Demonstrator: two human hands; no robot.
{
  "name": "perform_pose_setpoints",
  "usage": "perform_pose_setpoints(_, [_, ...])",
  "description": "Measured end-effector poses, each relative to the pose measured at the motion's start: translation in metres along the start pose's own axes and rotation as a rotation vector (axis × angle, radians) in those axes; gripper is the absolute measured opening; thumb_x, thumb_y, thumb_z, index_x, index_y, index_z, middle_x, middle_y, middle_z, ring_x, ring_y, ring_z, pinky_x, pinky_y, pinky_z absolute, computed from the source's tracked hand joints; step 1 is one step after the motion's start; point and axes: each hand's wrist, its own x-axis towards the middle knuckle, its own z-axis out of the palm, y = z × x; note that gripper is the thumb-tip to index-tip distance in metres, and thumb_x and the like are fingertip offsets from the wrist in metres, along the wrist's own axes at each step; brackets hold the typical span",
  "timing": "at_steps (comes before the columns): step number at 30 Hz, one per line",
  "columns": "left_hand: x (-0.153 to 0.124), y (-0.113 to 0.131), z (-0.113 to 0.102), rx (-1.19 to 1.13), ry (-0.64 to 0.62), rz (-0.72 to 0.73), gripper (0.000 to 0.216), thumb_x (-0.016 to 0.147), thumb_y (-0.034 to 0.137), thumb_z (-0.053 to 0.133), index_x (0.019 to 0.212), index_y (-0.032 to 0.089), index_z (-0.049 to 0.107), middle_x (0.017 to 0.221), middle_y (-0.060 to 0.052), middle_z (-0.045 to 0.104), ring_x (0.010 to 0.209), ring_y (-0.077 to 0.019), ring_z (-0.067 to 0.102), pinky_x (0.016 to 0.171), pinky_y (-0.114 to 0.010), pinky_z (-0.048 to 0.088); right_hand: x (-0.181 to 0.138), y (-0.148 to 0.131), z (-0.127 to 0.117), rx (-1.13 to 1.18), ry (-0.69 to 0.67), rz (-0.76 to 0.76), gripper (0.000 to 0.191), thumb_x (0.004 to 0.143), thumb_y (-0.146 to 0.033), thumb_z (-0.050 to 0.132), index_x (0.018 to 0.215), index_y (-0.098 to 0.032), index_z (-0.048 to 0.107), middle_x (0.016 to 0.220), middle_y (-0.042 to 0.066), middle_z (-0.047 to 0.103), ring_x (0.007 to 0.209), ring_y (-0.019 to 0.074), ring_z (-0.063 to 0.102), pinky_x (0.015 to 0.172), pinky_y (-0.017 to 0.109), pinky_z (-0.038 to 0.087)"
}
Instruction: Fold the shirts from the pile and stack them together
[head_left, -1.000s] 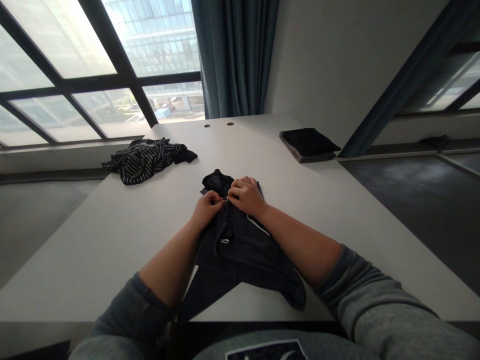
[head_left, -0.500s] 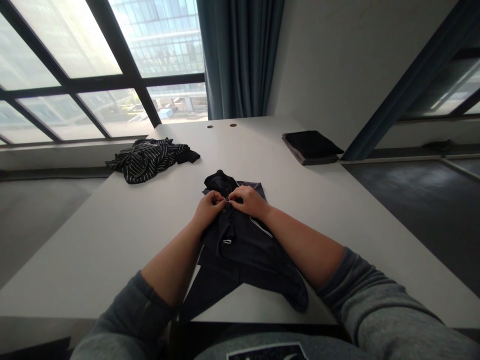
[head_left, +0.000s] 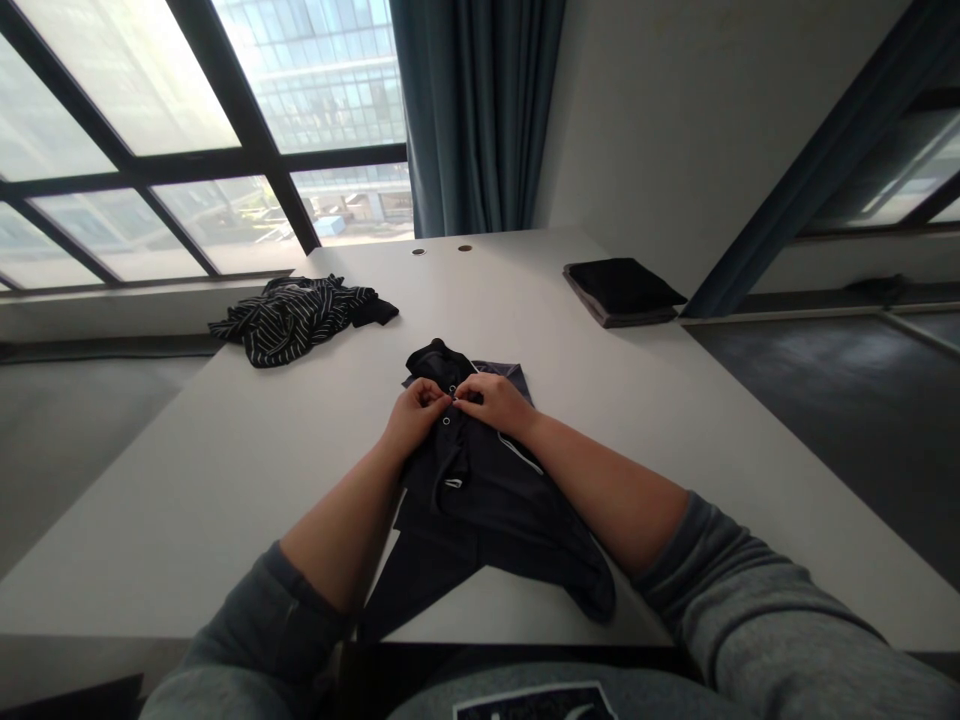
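Note:
A dark navy shirt with small light buttons lies on the white table in front of me, its lower part hanging over the near edge. My left hand and my right hand meet over the shirt's button placket just below the collar. Both hands are closed in a pinch on the fabric at a button. My forearms rest across the shirt and hide part of it.
A crumpled black-and-white striped garment lies at the table's far left. A folded dark stack of clothes sits at the far right edge. Windows and a teal curtain stand behind the table.
The hands stay pinched at the placket, with only slight shifts of the fingers. The view has moved a little.

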Motion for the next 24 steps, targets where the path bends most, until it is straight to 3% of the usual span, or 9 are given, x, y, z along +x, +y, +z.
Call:
perform_pose_setpoints(11, [0.0007,-0.0019,0.0011,0.067,-0.02,-0.028,0.018,0.077,0.034,0.072,0.086,0.021,0.062,0.075,0.003,0.063,0.068,-0.0137,0.056,0.064,-0.026,0.042,0.0003,-0.0029,-0.0008,-0.092,-0.028,-0.122,0.008,0.087,-0.014,0.075,0.09,-0.021,0.073,0.087,0.002,0.075,0.087,0.0194,0.07,0.096,0.037,0.046])
perform_pose_setpoints(19, [0.0004,-0.0016,-0.0016,0.075,-0.052,0.0,0.021,0.082,0.039,0.071,0.091,0.02,0.066,0.083,0.0,0.068,0.075,-0.0164,0.061,0.07,-0.029,0.045,-0.0013,-0.0009,-0.0016,0.025,-0.002,-0.129,0.004,0.092,-0.018,0.071,0.089,-0.021,0.073,0.093,0.004,0.074,0.091,0.0197,0.069,0.087,0.034,0.054])
perform_pose_setpoints(24, [-0.0009,0.0006,-0.0019,-0.01,-0.087,-0.03,0.026,0.079,0.04,0.074,0.093,0.019,0.066,0.083,0.0,0.069,0.075,-0.0153,0.062,0.07,-0.028,0.046,-0.0008,-0.0008,-0.0032,0.044,0.039,-0.188,0.005,0.088,-0.017,0.072,0.087,-0.021,0.07,0.094,0.005,0.073,0.095,0.0215,0.067,0.093,0.039,0.053])
